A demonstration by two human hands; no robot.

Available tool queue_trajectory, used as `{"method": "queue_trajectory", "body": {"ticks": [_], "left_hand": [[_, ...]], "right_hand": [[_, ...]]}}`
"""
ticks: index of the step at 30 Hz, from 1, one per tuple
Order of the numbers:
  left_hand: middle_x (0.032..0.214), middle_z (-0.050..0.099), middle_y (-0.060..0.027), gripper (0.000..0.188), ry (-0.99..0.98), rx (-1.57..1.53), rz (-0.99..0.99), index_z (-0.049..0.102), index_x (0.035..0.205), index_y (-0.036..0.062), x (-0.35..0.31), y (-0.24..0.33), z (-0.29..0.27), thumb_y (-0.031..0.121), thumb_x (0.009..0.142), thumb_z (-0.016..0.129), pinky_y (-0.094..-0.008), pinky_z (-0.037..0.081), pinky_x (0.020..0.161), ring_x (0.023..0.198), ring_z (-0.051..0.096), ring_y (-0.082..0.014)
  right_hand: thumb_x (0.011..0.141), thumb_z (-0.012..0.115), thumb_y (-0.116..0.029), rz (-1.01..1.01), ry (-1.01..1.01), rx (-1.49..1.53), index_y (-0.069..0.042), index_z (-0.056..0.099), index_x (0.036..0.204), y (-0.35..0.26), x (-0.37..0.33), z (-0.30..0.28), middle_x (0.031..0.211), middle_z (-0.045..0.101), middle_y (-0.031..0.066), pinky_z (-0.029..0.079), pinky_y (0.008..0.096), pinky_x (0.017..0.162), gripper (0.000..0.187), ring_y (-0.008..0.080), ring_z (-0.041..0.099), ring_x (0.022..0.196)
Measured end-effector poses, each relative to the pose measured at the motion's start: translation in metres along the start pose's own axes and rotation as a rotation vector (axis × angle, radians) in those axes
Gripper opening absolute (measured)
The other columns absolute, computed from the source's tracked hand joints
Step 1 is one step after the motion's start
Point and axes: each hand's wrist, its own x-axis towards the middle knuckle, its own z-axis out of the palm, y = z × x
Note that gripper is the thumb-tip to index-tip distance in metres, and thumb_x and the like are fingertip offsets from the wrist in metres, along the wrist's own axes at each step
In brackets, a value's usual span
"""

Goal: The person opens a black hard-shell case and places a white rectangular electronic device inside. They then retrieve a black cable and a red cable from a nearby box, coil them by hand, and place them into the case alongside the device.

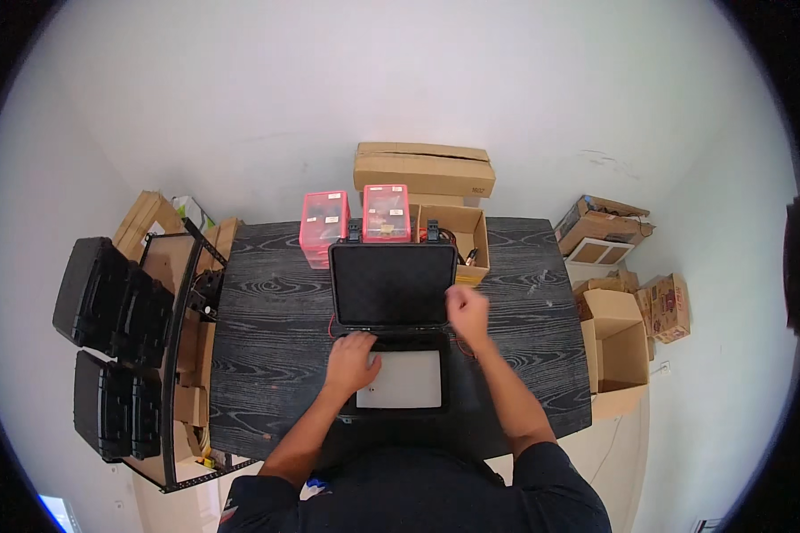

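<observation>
A black hard case [446, 382] stands on the dark wood-grain table, its padded lid [393, 284] raised at the far side. Set into its base is a light grey panel [409, 377]. My left hand [350, 362] lies over the left rear part of the base, thumb apart from the fingers, gripping nothing that I can see. At the lid's right edge, my right hand [468, 313] is closed with curled fingers; what they hold, if anything, is hidden. Thin red wire [463, 347] shows below the right hand, by the hinge.
Two clear red-edged organizers [324, 222] [386, 213] and an open cardboard box [476, 240] stand behind the lid. A long carton [424, 169] is at the wall. Black cases [93, 293] fill a rack at left. Open cartons [615, 342] sit right of the table [267, 355].
</observation>
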Motion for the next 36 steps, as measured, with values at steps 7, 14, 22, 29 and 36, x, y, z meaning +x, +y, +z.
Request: {"method": "queue_trajectory", "body": {"ticks": [7, 14, 22, 29, 36], "left_hand": [[0.157, 0.045, -0.0281, 0.062, 0.035, -0.237, -0.204, 0.050, 0.145, -0.0039, -0.030, -0.028, 0.017, 0.027, 0.095, 0.069, -0.0560, 0.029, 0.123, 0.149, 0.037, -0.0485], [0.161, 0.040, -0.0259, 0.071, 0.006, -0.130, -0.314, 0.044, 0.151, -0.0020, -0.031, -0.004, 0.023, 0.035, 0.095, 0.067, -0.0653, 0.022, 0.122, 0.151, 0.033, -0.0467], [0.159, 0.042, -0.0259, 0.073, -0.001, -0.090, -0.267, 0.048, 0.148, -0.0029, -0.032, -0.006, 0.024, 0.033, 0.089, 0.072, -0.0593, 0.030, 0.120, 0.149, 0.036, -0.0467], [0.158, 0.044, -0.0239, 0.071, -0.016, -0.079, -0.280, 0.052, 0.144, -0.0011, -0.028, -0.003, 0.022, 0.034, 0.087, 0.073, -0.0581, 0.031, 0.119, 0.148, 0.038, -0.0451], [0.156, 0.046, -0.0219, 0.069, 0.004, -0.065, -0.270, 0.054, 0.143, 0.0012, -0.029, -0.002, 0.022, 0.034, 0.086, 0.073, -0.0573, 0.031, 0.119, 0.149, 0.037, -0.0436]], "right_hand": [[0.089, 0.069, -0.015, 0.143, -0.050, -0.218, -0.002, 0.074, 0.103, 0.104, 0.098, -0.002, 0.084, 0.073, 0.0214, 0.057, 0.0467, 0.075, 0.020, 0.0398, 0.072, 0.080], [0.087, 0.073, -0.027, 0.217, -0.524, -0.466, -0.006, 0.073, 0.121, 0.149, 0.148, 0.049, 0.114, 0.073, 0.0256, 0.055, 0.0470, 0.097, 0.040, 0.0417, 0.070, 0.111], [0.087, 0.072, -0.028, 0.238, -0.641, -0.381, -0.007, 0.071, 0.120, 0.193, 0.164, 0.093, 0.113, 0.072, 0.0273, 0.054, 0.0485, 0.094, 0.039, 0.0435, 0.069, 0.111], [0.089, 0.064, -0.015, 0.226, -0.573, -0.484, -0.007, 0.066, 0.098, 0.192, 0.171, 0.096, 0.102, 0.073, 0.0234, 0.052, 0.0528, 0.086, 0.012, 0.0444, 0.070, 0.102], [0.094, 0.062, -0.008, 0.052, -0.268, -0.322, -0.006, 0.066, 0.100, 0.180, 0.176, 0.082, 0.093, 0.072, 0.0220, 0.055, 0.0482, 0.081, 0.007, 0.0422, 0.071, 0.092]]}}
